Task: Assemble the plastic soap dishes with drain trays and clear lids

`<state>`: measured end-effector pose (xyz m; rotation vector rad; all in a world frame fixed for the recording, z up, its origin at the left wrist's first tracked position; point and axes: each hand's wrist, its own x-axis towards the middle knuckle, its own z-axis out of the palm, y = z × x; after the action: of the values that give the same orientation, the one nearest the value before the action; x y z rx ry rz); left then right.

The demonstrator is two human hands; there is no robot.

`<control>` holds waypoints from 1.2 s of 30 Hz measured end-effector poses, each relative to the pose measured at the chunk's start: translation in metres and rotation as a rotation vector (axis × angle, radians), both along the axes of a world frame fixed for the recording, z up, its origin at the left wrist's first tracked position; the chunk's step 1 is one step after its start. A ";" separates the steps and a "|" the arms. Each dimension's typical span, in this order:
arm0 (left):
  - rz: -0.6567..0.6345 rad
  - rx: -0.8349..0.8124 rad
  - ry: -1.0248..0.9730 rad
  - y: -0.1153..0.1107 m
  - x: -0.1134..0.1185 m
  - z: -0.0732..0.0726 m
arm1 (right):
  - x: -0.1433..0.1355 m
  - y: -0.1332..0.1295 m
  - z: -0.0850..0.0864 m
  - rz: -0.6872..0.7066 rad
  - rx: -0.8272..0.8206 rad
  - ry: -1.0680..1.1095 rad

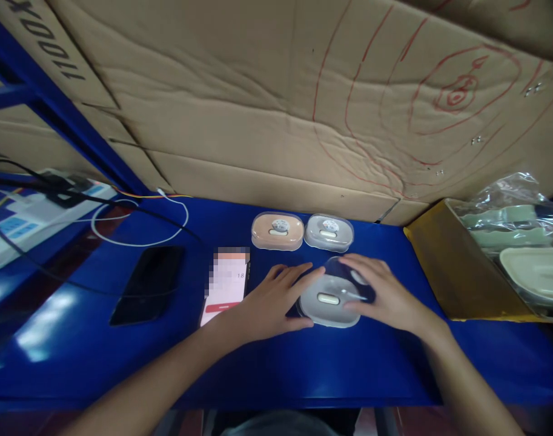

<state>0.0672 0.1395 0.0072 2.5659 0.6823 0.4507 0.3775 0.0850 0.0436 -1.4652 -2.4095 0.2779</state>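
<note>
A grey oval container, like a soap box with a pale oval piece in its middle, lies on the blue table between my hands. My left hand grips its left side, thumb at the near edge and fingers toward the far edge. A clear plastic lid with a round sticker is tilted over the container's far right part. My right hand is closed round the lid's right side. Behind them, a peach container and another grey container stand side by side with clear lids and round stickers.
A lit phone lies left of my left hand, partly under my forearm. Farther left are a dark phone, cables and a white power strip. At right stands an open cardboard box with green and cream pieces; a cardboard wall rises behind.
</note>
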 end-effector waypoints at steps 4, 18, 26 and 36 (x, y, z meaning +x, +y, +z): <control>-0.038 0.060 0.034 -0.003 0.001 -0.001 | 0.058 0.003 -0.013 -0.205 0.045 -0.049; -0.070 0.051 -0.024 -0.002 0.003 -0.004 | 0.014 -0.020 -0.016 0.032 0.131 -0.037; -0.078 0.059 -0.004 -0.004 0.004 -0.003 | -0.035 -0.048 -0.028 0.103 0.057 -0.043; -0.100 0.079 0.017 -0.015 0.009 -0.003 | 0.035 -0.078 -0.040 -0.178 0.137 0.013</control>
<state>0.0765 0.1241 0.0042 2.6664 0.5500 0.4309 0.4123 0.0070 0.0035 -1.5963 -2.2211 0.0800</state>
